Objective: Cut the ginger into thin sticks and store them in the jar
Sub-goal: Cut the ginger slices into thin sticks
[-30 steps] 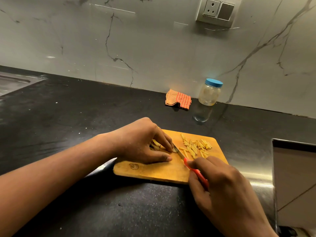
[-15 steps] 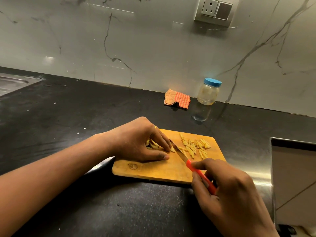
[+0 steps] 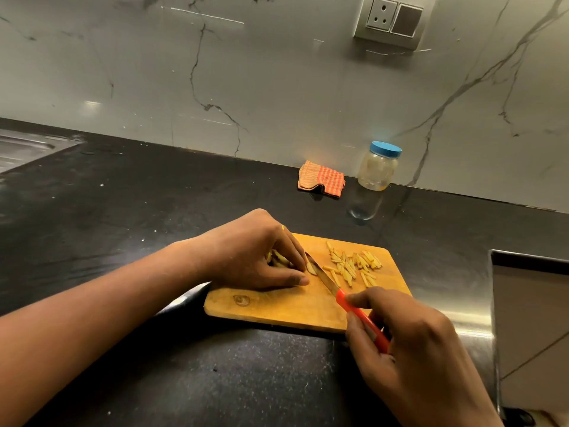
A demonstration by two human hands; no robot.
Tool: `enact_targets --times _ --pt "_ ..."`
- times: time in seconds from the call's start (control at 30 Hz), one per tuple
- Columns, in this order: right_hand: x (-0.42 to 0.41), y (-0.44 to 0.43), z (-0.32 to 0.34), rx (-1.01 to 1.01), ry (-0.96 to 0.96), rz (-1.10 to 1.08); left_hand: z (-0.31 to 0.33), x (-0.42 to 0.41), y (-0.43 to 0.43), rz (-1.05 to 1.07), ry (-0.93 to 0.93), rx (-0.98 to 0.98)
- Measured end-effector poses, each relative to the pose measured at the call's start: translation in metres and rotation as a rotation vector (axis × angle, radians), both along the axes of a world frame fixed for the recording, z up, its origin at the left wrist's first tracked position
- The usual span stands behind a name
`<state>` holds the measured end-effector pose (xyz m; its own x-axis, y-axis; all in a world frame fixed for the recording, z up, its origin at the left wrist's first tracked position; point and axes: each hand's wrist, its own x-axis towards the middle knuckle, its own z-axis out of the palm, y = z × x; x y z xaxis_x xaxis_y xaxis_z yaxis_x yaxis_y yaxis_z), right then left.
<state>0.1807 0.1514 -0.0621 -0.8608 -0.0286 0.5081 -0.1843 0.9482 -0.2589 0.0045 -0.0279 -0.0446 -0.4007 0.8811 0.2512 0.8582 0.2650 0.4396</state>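
Observation:
A wooden cutting board [image 3: 277, 306] lies on the black counter. My left hand [image 3: 252, 254] curls over uncut ginger slices [image 3: 278, 258] at the board's left part and holds them down. My right hand [image 3: 409, 343] grips the red handle of a small knife [image 3: 323, 277], whose blade lies against the ginger by my left fingertips. A pile of thin ginger sticks [image 3: 354, 263] lies on the board's right half. The clear jar [image 3: 378, 166] with a blue lid stands shut against the wall, behind the board.
A folded orange checked cloth [image 3: 321, 179] lies left of the jar. A steel sink [image 3: 21, 149] is at the far left. A light panel with a dark rim [image 3: 529, 318] stands at the right, close to the board.
The knife has been drawn back toward me through the ginger, and my right hand has slid down the handle. My left hand has stayed on the ginger.

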Motion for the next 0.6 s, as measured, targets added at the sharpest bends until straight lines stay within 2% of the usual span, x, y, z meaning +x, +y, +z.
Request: enact_targets --times 0.27,0.6 --pt "-0.0023 -0.0022 0.0000 0.053 -0.020 0.001 0.0017 0.0046 0.0016 -0.016 0.075 -0.033" --pt "-0.0023 -0.0069 0.0058 0.133 -0.058 0.021 0.0031 0.0052 0.0028 0.003 0.062 -0.050"
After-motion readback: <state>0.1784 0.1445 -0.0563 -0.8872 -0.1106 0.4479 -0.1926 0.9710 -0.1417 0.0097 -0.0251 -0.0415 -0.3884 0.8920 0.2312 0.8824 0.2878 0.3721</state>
